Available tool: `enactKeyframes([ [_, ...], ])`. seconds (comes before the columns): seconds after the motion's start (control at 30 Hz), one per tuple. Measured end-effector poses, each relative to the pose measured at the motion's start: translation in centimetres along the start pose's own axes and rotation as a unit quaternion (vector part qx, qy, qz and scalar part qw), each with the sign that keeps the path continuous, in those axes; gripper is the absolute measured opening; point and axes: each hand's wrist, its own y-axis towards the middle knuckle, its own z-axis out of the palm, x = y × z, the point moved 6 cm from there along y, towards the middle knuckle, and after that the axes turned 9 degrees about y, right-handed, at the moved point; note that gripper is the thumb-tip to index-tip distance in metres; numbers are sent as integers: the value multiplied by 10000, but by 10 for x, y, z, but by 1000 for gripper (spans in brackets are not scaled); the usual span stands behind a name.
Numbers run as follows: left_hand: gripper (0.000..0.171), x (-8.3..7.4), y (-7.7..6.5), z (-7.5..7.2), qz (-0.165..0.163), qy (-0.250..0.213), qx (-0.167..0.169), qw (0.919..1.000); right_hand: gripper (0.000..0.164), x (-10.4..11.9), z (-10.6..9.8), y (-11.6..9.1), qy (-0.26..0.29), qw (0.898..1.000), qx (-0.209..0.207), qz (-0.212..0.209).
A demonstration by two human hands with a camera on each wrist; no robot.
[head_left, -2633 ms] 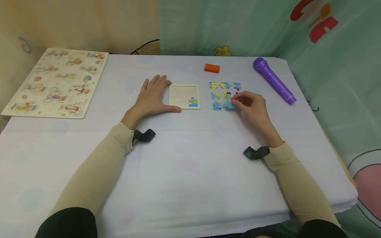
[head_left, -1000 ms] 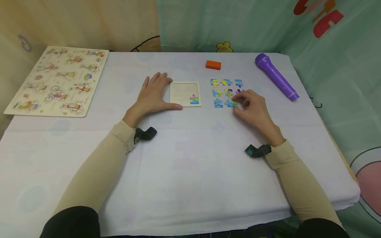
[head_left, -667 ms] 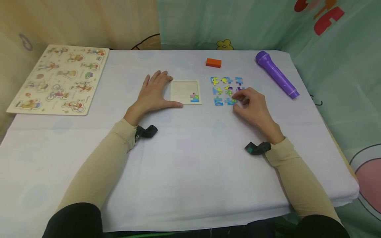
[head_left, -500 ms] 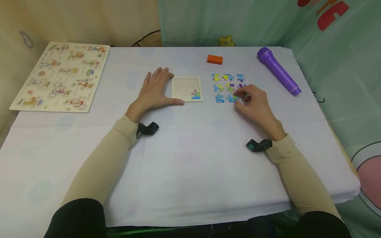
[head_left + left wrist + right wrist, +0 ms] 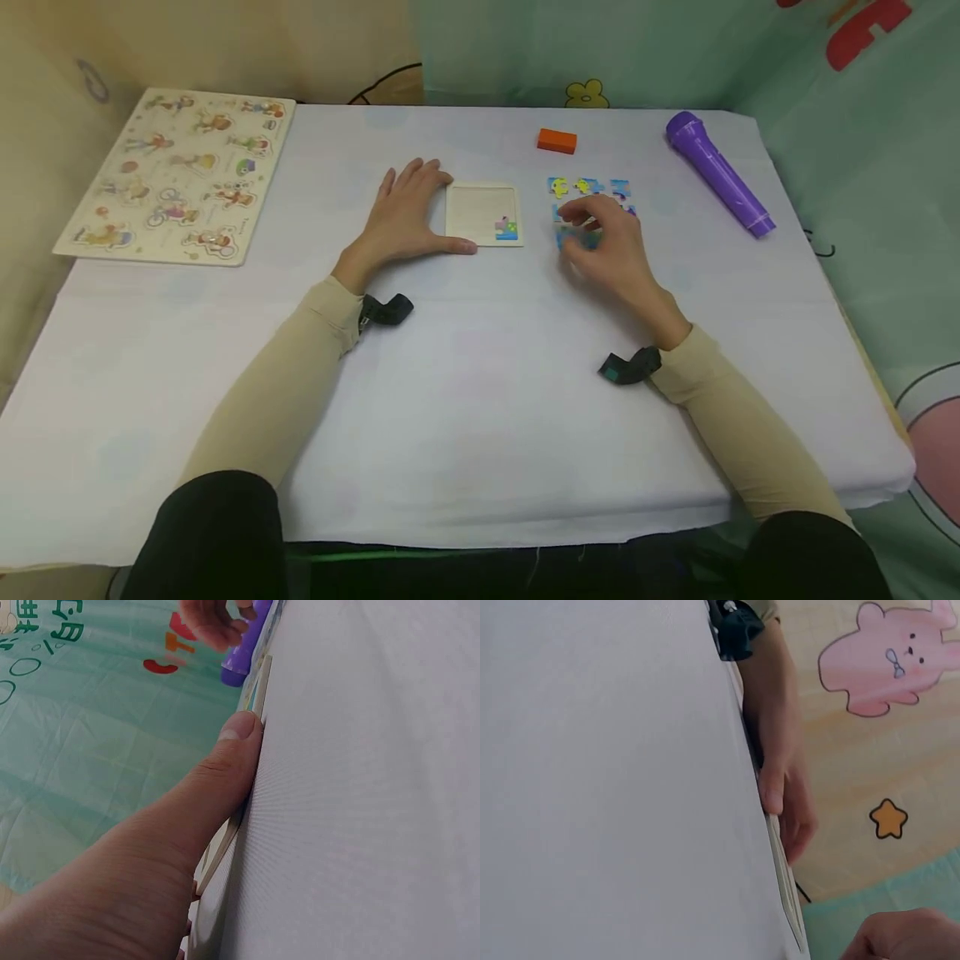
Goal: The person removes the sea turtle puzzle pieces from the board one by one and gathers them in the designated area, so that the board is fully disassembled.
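My left hand lies at the left side of a small wooden puzzle tray. Its fingers are spread and fairly straight, and the thumb rests along the tray's near edge, also seen in the left wrist view. In the tray's near right corner sits a small joined patch of jigsaw pieces, blue, green and pink. To the right, several loose jigsaw pieces lie in rows. My right hand hovers over the nearer rows, partly covering them. Its fingers are loosely bent, thumb and fingertips apart, with no piece visible between them.
A large wooden picture board lies at the far left. Behind the loose pieces is an orange block, and a purple microphone-shaped toy lies at the right. A white cloth covers the table; curtains hang behind.
My right hand has shifted left from the near right pieces to over the nearer rows, its thumb and fingertips apart. The left hand stays at the tray. The head view has tilted slightly.
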Motion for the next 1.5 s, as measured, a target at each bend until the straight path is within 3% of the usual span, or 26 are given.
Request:
enactKeyframes([
  [0.23, 114, -6, 11, 1, 37, 84, -28, 10000, 46, 21, 46, 25, -202, 9984, 523, -124],
  [0.4, 115, -3, 8, 0, -24, 121, 40, 9999, 49, 21, 63, 28, -420, 9975, 553, -109],
  [0.5, 114, 1, 3, -1, -73, 141, 62, 9999, 48, 21, 69, 26, -312, 9976, 484, -388],
  [0.6, 114, 0, 4, -1, -45, 136, 63, 9999, 47, 19, 70, 25, -267, 9973, 381, -566],
  [0.73, 114, -2, 5, -2, -13, 145, 95, 9998, 50, 15, 70, 27, -355, 9976, 419, -421],
  [1.0, 113, 0, 4, -3, -25, 169, 92, 9998, 53, 15, 73, 33, -337, 9952, 912, -97],
  [1.5, 113, -1, 3, -4, -33, 122, 99, 9999, 58, 15, 76, 38, -702, 9861, 1501, -155],
])
